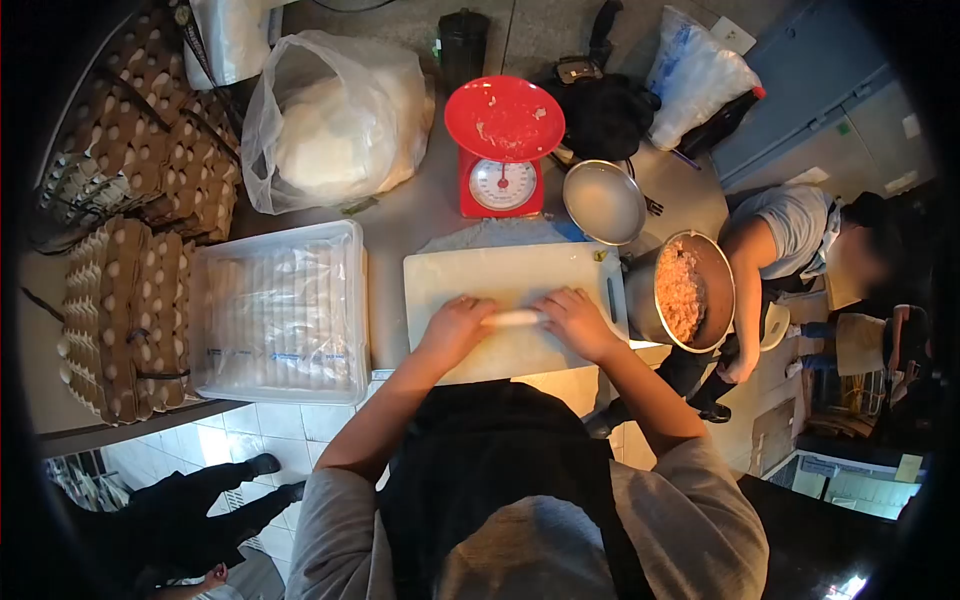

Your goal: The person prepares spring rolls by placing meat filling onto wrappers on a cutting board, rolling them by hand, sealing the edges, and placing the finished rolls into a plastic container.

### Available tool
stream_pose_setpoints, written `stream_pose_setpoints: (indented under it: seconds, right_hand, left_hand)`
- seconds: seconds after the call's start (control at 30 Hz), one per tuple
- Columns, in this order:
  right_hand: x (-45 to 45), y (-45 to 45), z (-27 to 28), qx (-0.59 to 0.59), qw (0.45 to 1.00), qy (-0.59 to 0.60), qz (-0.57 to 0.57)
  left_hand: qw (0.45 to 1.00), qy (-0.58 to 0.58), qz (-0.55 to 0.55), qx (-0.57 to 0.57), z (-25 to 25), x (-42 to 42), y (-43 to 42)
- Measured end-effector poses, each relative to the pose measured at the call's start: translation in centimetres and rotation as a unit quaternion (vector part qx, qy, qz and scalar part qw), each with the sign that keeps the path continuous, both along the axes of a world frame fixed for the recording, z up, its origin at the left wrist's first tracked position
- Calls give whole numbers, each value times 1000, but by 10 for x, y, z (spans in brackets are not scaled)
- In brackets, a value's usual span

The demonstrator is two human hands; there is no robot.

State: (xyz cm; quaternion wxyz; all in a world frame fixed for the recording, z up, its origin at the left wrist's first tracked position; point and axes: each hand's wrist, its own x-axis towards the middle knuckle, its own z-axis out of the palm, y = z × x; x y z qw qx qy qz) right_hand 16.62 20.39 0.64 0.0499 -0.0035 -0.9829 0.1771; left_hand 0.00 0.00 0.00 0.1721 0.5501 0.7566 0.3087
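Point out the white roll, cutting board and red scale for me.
White roll [515,318]: head view, middle of its side.
Cutting board [450,277]: head view, bare upper-left surface.
Red scale [503,181]: head view, round dial.

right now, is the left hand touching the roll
Touching: the head view shows the left hand against one end of the pale roll on the board, with no gap between them.

Head-worn view, wide-angled, facing forward and steeply down, near the cutting board
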Motion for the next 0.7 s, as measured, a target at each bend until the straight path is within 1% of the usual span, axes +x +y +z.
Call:
stream_pose_setpoints:
  seconds: [0.07,0.17,0.27,0.37,0.47,0.57,0.6,0.67,0.7]
  right_hand:
    - [8,-3,4,-70,997,9,0]
    - [12,-2,9,-83,994,-2,-69]
    - [-22,0,7,-40,993,95,-63]
    - [-39,-26,20,-43,996,82,16]
    - [-54,-35,6,-15,997,69,3]
    - [-61,-36,-4,-13,999,50,-12]
    - [-63,-37,-4,-16,999,45,-16]
    - [-63,-38,1,-36,996,71,-29]
    - [-62,-38,6,-45,995,84,-34]
  left_hand:
    - [998,-31,-29,-50,3,3,-5]
    - [995,102,-3,19,-1,8,-2]
    - [972,165,110,126,8,-8,19]
    - [963,154,187,121,30,-12,14]
    - [977,69,185,78,26,-9,-8]
    - [982,-26,182,28,4,15,-29]
    - [979,-88,185,23,-3,23,-34]
    - [959,-211,188,15,-13,34,-35]
    - [937,-287,195,46,-11,34,-33]
